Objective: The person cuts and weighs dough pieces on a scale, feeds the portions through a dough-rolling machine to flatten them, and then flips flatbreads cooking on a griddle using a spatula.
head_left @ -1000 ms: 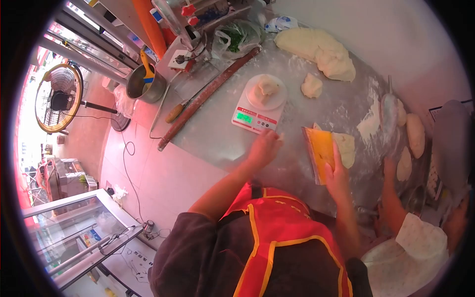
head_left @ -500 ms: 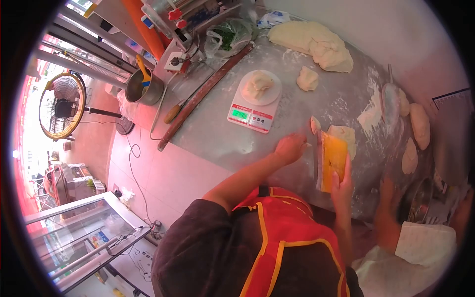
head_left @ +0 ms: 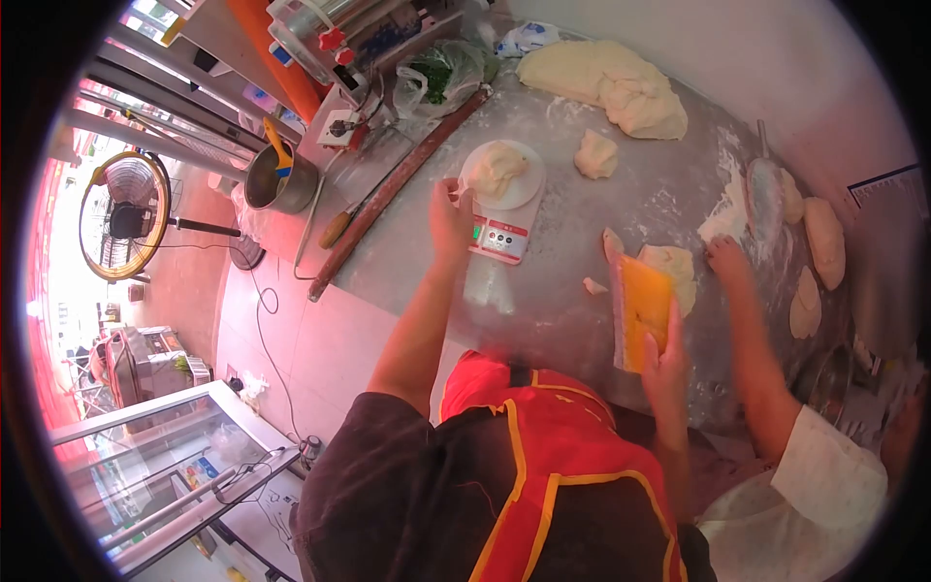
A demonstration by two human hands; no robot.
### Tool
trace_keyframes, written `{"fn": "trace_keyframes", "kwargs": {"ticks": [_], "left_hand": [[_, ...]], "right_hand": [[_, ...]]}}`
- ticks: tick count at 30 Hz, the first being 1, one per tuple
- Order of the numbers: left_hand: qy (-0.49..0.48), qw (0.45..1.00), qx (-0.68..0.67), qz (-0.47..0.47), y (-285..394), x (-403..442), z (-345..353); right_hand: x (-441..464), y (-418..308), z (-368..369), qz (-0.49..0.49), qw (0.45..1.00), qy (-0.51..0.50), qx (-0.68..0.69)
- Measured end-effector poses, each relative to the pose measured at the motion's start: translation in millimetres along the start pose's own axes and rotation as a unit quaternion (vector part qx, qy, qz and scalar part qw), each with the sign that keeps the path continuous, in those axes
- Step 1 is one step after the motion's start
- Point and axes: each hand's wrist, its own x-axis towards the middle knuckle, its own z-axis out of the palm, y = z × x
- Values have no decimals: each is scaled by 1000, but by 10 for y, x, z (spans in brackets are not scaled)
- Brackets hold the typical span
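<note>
My left hand (head_left: pixel 451 221) is at the left edge of the white scale (head_left: pixel 501 242), its fingers apart beside the dough lump (head_left: pixel 497 170) on the round plate. It partly covers the green display. My right hand (head_left: pixel 665 354) grips a yellow scraper (head_left: pixel 645 306), which stands tilted beside a flat dough piece (head_left: pixel 674 272). A small dough scrap (head_left: pixel 594 286) lies left of the scraper, and a narrow piece (head_left: pixel 612 242) lies just above it.
A big dough mass (head_left: pixel 611 82) and a smaller lump (head_left: pixel 595 155) lie farther back. A long rolling pin (head_left: pixel 398 189) lies left of the scale. At the right, a co-worker's hand (head_left: pixel 727 257) touches flour near oval dough pieces (head_left: pixel 824 242).
My left hand has moved from near the scraper up and left to the scale. The small scrap now lies on the table. The co-worker's hand has reached forward to the flour.
</note>
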Motion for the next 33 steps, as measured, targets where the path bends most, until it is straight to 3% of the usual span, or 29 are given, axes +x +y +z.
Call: {"fn": "trace_keyframes", "kwargs": {"ticks": [3, 6, 9, 12, 23, 26, 27, 28, 31, 33], "left_hand": [[-70, 997, -29, -26, -104, 155, 9], [-99, 990, -33, -96, -156, 176, 53], [-97, 987, -37, -119, -237, 141, 31], [-91, 987, -55, -124, -277, 64, 1], [-85, 979, -98, -155, -568, 86, 98], [-131, 978, -95, -128, -567, 134, 6], [-115, 989, -69, -64, -823, 144, 100], [-151, 979, -91, -106, -838, 143, 59], [-125, 989, -59, -60, -415, -53, -184], [-141, 985, -74, -69, -291, -229, -235]], "right_hand": [[177, -192, 105, -48, 998, -28, -11], [498, -401, 373, -249, 968, 37, 0], [738, -722, 624, -264, 964, -30, 6], [1000, -917, 989, -291, 948, -74, -109], [1346, -1321, 1616, -272, 939, -112, -180], [1234, -1203, 1635, -267, 940, -96, -191], [1158, -1119, 1595, -265, 940, -87, -196], [1026, -1121, 1439, -245, 941, -109, -207], [565, -813, 1058, -162, 963, -146, -158], [209, -561, 838, -93, 987, -102, -85]]}}
